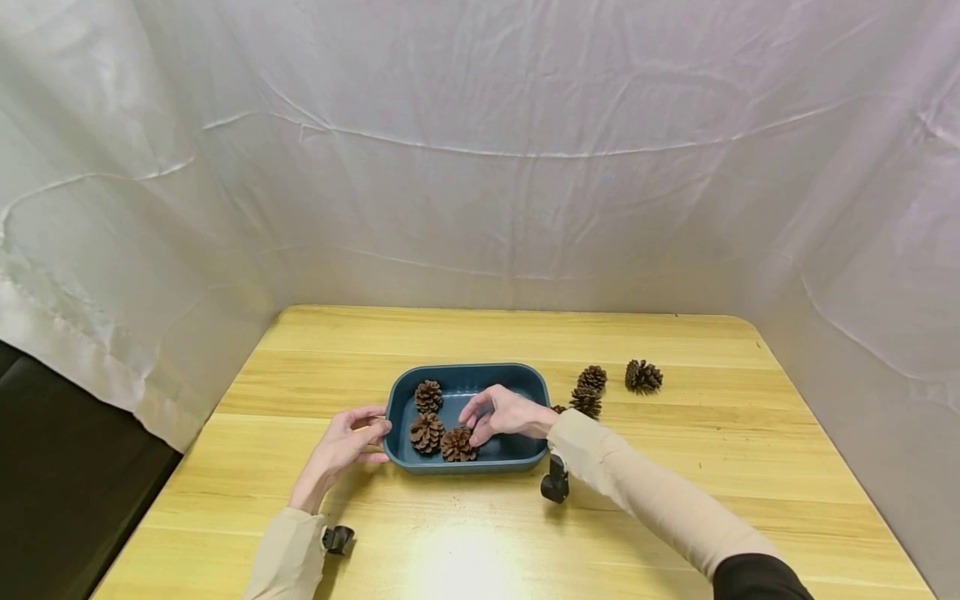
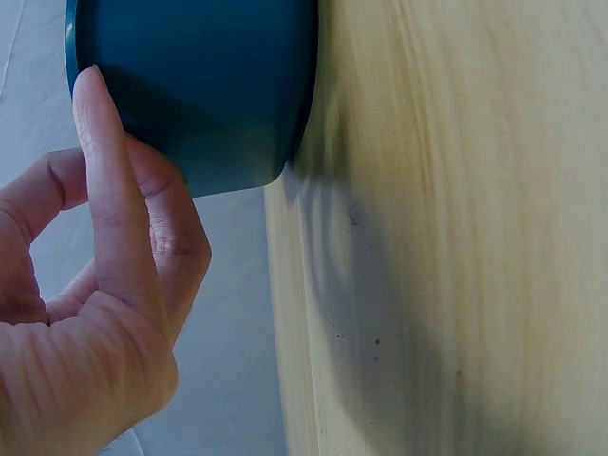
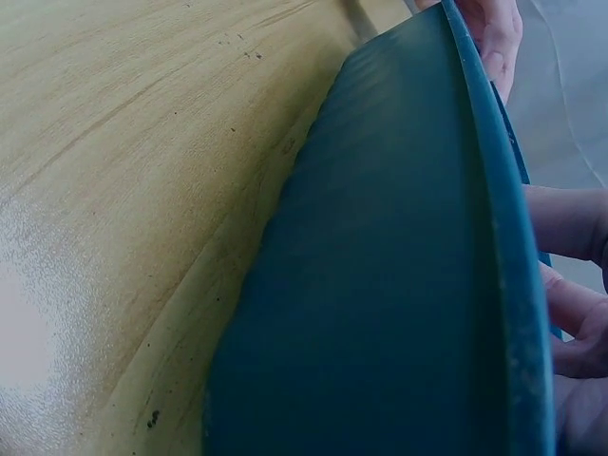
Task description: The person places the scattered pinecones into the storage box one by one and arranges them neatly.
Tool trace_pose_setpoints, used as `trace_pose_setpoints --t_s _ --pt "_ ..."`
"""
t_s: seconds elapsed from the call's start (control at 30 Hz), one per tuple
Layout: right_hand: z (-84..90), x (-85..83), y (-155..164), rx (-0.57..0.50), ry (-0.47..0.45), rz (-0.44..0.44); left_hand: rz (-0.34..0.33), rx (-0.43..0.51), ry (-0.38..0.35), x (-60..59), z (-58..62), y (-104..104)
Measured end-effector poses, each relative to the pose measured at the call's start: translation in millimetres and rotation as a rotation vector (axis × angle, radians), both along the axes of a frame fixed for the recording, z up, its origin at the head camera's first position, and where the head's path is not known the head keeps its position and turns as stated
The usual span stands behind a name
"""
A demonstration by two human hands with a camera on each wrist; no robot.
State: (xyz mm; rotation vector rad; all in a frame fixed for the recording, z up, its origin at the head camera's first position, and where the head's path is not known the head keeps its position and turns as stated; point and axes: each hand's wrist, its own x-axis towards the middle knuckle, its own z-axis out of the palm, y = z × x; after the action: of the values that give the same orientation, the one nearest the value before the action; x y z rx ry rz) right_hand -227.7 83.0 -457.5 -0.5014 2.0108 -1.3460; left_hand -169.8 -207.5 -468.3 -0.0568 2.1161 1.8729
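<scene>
A dark blue rectangular tray [image 1: 468, 468] stands on the wooden table. Inside its left half lie three brown pine cones: one at the back [image 1: 428, 397], one at the front left [image 1: 427, 433] and one beside it [image 1: 458, 445]. My left hand [image 1: 341, 446] grips the tray's left end, thumb at the rim and fingers against the outer wall, as the left wrist view shows. Reaching over the right side, my right hand [image 1: 506, 414] pinches the upper right edge of the third cone with thumb and fingers. In the right wrist view, the tray wall [image 3: 380, 247] hides the fingertips and that cone.
Right of the tray lie more pine cones: two close together, one at the back [image 1: 592, 378] and one in front [image 1: 586, 402], another partly hidden by the right wrist [image 1: 558, 409], and one farther right [image 1: 643, 377]. Pale cloth [image 1: 510, 208] hangs behind and beside the table [image 1: 712, 450].
</scene>
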Motion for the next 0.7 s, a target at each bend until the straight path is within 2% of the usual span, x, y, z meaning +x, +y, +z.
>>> trace_pose_setpoints --t_s 0.43,0.7 --pt "2.7 -2.4 7 -0.028 -0.015 0.007 0.002 -0.001 0.002 0.3 0.6 1" --pt "11.0 -8.4 23 -0.104 -0.024 -0.025 0.007 0.013 0.0 -0.1 -0.9 -1"
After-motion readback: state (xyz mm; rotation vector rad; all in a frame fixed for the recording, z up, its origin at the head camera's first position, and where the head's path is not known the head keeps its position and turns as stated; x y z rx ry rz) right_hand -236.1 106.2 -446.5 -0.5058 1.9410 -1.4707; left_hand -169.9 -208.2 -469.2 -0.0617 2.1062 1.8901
